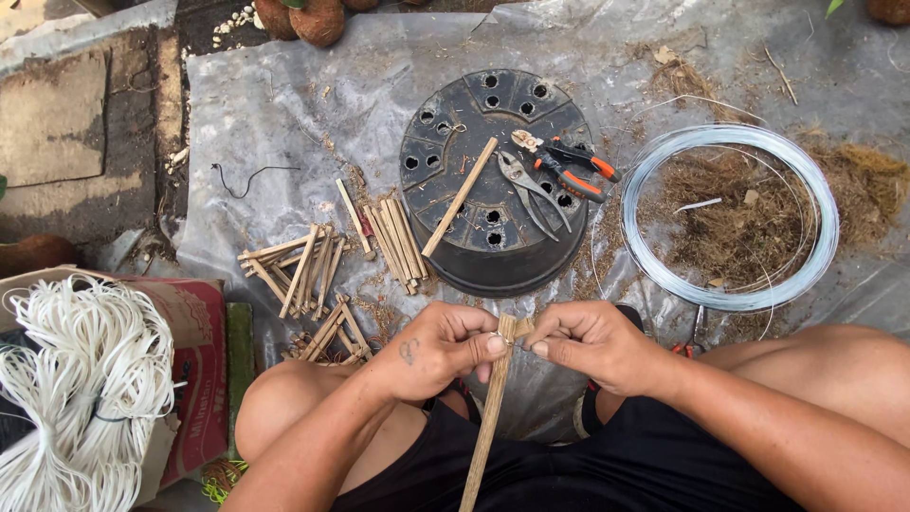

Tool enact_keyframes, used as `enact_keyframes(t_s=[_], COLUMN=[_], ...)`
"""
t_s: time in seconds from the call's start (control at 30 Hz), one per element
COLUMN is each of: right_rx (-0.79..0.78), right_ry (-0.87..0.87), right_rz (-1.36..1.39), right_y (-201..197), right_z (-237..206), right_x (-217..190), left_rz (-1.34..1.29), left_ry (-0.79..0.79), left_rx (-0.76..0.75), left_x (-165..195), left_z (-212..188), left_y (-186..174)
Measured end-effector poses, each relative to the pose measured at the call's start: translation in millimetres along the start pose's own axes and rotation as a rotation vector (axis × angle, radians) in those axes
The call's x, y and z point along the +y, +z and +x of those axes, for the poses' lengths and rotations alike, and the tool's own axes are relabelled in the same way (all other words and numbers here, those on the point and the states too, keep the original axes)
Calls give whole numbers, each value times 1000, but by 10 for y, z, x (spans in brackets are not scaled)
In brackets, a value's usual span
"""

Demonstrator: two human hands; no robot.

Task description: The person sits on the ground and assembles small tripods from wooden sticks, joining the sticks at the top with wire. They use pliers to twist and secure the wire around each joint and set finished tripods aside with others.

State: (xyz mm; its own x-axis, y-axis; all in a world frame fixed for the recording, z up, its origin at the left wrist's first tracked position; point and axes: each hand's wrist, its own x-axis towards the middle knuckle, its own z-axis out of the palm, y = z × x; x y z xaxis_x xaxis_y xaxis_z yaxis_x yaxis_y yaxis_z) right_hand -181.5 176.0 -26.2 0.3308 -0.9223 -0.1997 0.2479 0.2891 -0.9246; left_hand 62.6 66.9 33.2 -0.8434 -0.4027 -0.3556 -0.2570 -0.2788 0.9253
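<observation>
My left hand (444, 346) pinches the top of a long bamboo stick (486, 427) that runs down between my knees. My right hand (592, 343) grips a short crosswise bamboo piece (523, 327) at the same joint, fingertips touching the left hand's. A thin wire seems wrapped at the joint; I cannot tell for certain. Just beyond my hands sits an upturned black plastic pot (493, 180) with a bamboo stick (460, 197), grey pliers (527, 190) and orange-handled cutters (573, 163) lying on it.
Piles of cut bamboo sticks (303, 265) lie left of the pot on a grey plastic sheet (284, 104). A coil of steel wire (730, 213) rings dry fibre at right. A bundle of white cord (81, 379) and a red box (199, 370) are at lower left.
</observation>
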Motion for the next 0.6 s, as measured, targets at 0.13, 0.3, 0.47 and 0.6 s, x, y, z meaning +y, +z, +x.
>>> enact_keyframes(t_s=[0.13,0.3,0.47,0.6], right_rx=[-34,-54,-40,-170], right_ry=[13,56,27,-318], right_rz=[-50,-154,-398,-793], right_y=[-23,-55,-56,-107], right_z=[70,214,434,539], right_x=[-22,-75,-164,-380], left_rz=[-40,-5,-6,52], left_ry=[-52,-112,-214,-300], left_rx=[-42,-82,-90,-76], left_x=[-18,-8,-38,-96], left_z=[-23,2,29,110], left_y=[27,65,153,235])
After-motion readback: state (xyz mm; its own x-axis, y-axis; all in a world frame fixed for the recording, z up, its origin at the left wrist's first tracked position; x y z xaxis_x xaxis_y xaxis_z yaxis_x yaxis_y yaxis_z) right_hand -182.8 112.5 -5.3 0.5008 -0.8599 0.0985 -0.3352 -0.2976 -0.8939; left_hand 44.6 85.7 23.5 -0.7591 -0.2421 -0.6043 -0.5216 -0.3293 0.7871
